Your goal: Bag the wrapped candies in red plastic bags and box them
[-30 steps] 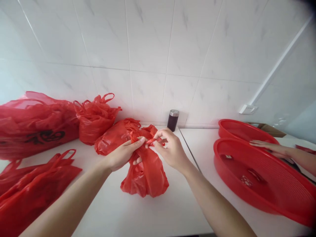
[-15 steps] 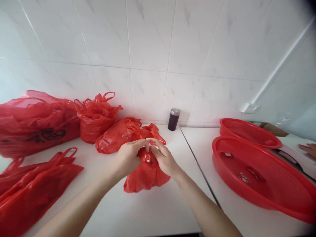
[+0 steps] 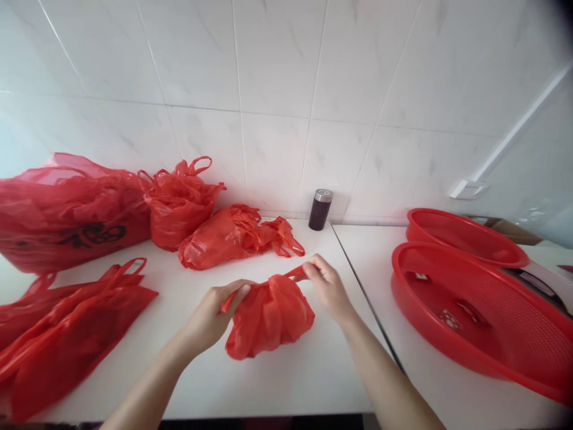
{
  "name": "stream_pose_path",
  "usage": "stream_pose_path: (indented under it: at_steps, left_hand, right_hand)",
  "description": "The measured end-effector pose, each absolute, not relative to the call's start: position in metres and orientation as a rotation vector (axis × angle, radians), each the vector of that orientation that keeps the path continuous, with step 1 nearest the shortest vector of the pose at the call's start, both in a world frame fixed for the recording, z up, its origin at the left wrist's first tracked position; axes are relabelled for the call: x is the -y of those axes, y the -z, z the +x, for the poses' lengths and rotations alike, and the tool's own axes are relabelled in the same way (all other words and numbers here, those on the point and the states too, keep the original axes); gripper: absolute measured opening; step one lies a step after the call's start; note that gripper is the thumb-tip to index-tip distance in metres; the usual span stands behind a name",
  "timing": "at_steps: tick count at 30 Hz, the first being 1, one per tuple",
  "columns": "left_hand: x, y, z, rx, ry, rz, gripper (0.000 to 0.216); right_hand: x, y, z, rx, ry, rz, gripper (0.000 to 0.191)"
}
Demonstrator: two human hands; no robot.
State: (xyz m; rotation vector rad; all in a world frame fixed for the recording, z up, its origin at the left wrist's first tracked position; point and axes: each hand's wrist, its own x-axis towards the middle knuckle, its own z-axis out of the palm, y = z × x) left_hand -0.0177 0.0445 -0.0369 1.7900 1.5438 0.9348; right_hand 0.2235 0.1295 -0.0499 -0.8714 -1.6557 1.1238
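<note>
A small red plastic bag (image 3: 271,319) sits over the white table between my hands, its top gathered and stretched sideways. My left hand (image 3: 219,307) is closed around one of its handles, thumb on top. On the other side my right hand (image 3: 326,283) pinches the opposite handle, drawn taut up and to the right. What the bag contains is hidden. Just behind it lies another filled red bag (image 3: 219,236), with its loose handles trailing toward my right hand.
At the left stand a large red bag (image 3: 67,221) with black print and a knotted red bag (image 3: 181,206). Flat red bags (image 3: 85,328) lie in front. A dark tumbler (image 3: 319,210) is by the wall. Two red baskets (image 3: 474,316) sit right of the table seam.
My hands were together at the bag's top and have moved apart, pulling the two handles outward. The co-worker's hand at the right edge has gone out of view. The view has shifted slightly.
</note>
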Motion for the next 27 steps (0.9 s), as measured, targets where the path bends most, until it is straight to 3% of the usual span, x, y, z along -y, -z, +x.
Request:
stream_pose_path:
  at_steps: [5,9,13,27]
  left_hand:
    - [-0.035,0.086,-0.025,-1.843,-1.185,1.525,0.039]
    - [-0.049,0.106,0.003,-2.049,-1.34,1.379,0.038]
    - [-0.067,0.116,0.02,-2.172,-1.204,1.389,0.036]
    - [-0.134,0.14,-0.029,-2.416,-0.484,1.665,0.038]
  right_hand:
    - [-0.153,0.092,0.238,1.515,-0.968,-1.105,0.037]
    - [-0.145,0.104,0.199,1.781,-0.635,-1.243,0.031]
    - [-0.141,0.118,0.161,2.044,-0.432,-1.422,0.028]
    - [-0.195,0.148,0.168,2.027,-0.361,-1.84,0.024]
